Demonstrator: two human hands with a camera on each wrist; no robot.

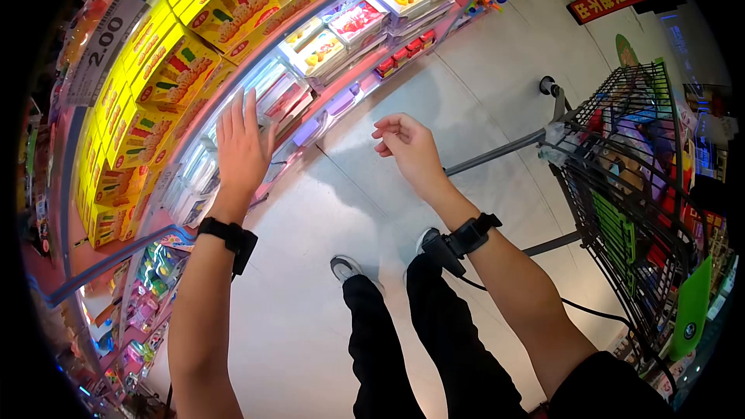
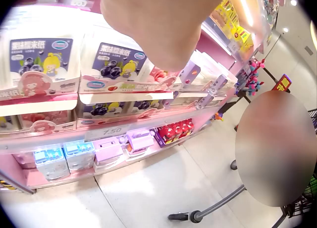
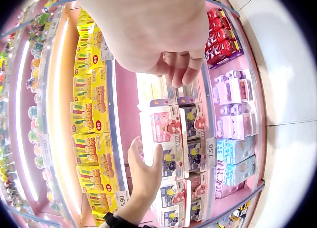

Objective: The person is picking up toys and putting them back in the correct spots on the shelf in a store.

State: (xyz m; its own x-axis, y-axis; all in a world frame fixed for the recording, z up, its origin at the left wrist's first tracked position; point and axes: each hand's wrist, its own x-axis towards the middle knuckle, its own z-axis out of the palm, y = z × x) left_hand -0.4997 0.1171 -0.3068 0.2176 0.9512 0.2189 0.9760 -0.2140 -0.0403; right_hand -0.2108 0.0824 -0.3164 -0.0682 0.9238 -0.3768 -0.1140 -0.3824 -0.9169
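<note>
My left hand (image 1: 243, 147) reaches over the shelf with its fingers straight and the thumb spread. Below and beside it stand white display boxes (image 3: 169, 161) of flat snack packs with blueberry and strawberry pictures. In the left wrist view a blueberry pack (image 2: 120, 61) shows near the hand, whose fingers are out of sight there. Over the floor in front of the shelf hangs my right hand (image 1: 414, 154), its fingers loosely bent and nothing in them. In the right wrist view its fingertips overlap the white boxes.
Yellow snack boxes (image 1: 177, 70) fill the shelf above. Lower down sit purple packs (image 2: 108, 151), blue packs (image 2: 79, 154) and red packs (image 3: 219, 37). To the right stands a loaded black wire shopping cart (image 1: 613, 178). A blue-edged shelf rail (image 1: 116, 257) juts out at left.
</note>
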